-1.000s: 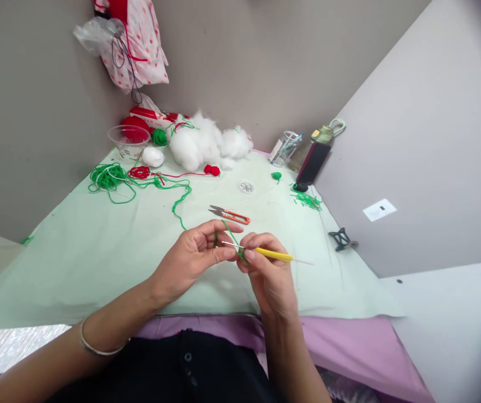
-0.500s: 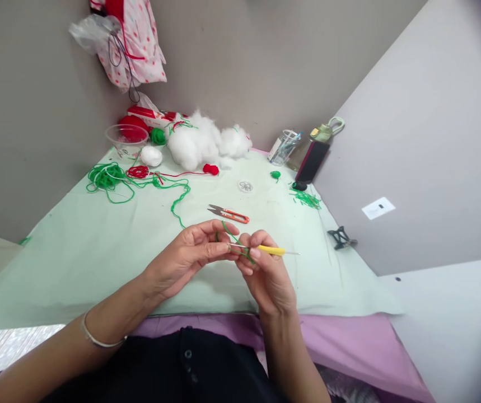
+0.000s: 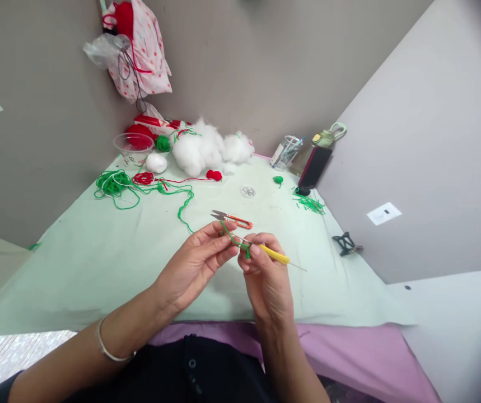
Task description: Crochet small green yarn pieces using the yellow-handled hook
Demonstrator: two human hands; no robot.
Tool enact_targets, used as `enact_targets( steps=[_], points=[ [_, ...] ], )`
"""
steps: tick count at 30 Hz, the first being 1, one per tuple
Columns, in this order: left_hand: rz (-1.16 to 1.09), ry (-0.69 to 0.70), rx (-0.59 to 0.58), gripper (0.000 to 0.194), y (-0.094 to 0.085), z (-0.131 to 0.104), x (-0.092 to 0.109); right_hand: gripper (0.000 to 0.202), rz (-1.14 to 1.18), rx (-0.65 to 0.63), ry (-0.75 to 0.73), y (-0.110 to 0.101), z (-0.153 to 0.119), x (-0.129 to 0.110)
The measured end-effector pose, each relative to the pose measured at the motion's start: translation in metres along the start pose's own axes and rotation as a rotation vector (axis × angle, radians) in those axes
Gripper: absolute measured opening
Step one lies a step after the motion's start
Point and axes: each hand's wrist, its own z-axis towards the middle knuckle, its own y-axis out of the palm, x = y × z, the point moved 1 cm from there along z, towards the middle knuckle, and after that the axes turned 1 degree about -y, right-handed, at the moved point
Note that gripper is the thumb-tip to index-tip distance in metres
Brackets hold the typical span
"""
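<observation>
My right hand [image 3: 267,274] is closed around a crochet hook with a yellow handle [image 3: 277,255]; its metal shaft points left toward my other hand. A small bit of green crochet work [image 3: 247,252] hangs by my right fingertips. My left hand [image 3: 200,257] pinches green yarn [image 3: 227,229], which runs over the index finger and across to the hook. From beyond my left hand the yarn trails back over the table to a loose green tangle [image 3: 113,183]. Orange-handled thread snips [image 3: 240,223] lie just past my fingers.
White stuffing [image 3: 198,148] is heaped at the back beside a clear plastic bowl [image 3: 133,148] and a white yarn ball [image 3: 156,163]. At the right are a clear cup [image 3: 286,153], a phone [image 3: 314,168], green yarn scraps [image 3: 311,205] and a black stand [image 3: 346,244].
The hook has tilted, its yellow end now lower, and the green work has shifted below my right fingertips. My left fingers have moved slightly off the hook's tip. The camera view has shifted a little.
</observation>
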Motion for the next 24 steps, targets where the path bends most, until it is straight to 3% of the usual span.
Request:
enact_targets(
  steps=[3, 7, 12, 15, 24],
  points=[
    [0.048, 0.007, -0.037, 0.012, 0.0, -0.002, 0.0, 0.017, -0.032, 0.011, -0.055, 0.003, 0.0, 0.0],
    [0.235, 0.175, -0.141, 0.021, -0.001, -0.006, 0.001, 0.013, -0.092, 0.006, -0.14, 0.006, -0.001, -0.001],
    [0.47, 0.337, -0.116, 0.043, -0.006, -0.009, -0.001, 0.01, -0.247, 0.045, -0.281, 0.004, -0.004, 0.005],
    [0.503, 0.326, -0.077, 0.047, -0.007, -0.007, -0.003, 0.009, -0.311, 0.029, -0.341, 0.0, -0.006, 0.01],
    [0.412, 0.237, -0.059, 0.049, -0.007, -0.009, -0.002, 0.011, -0.374, -0.081, -0.28, -0.011, -0.008, 0.004]
  ],
)
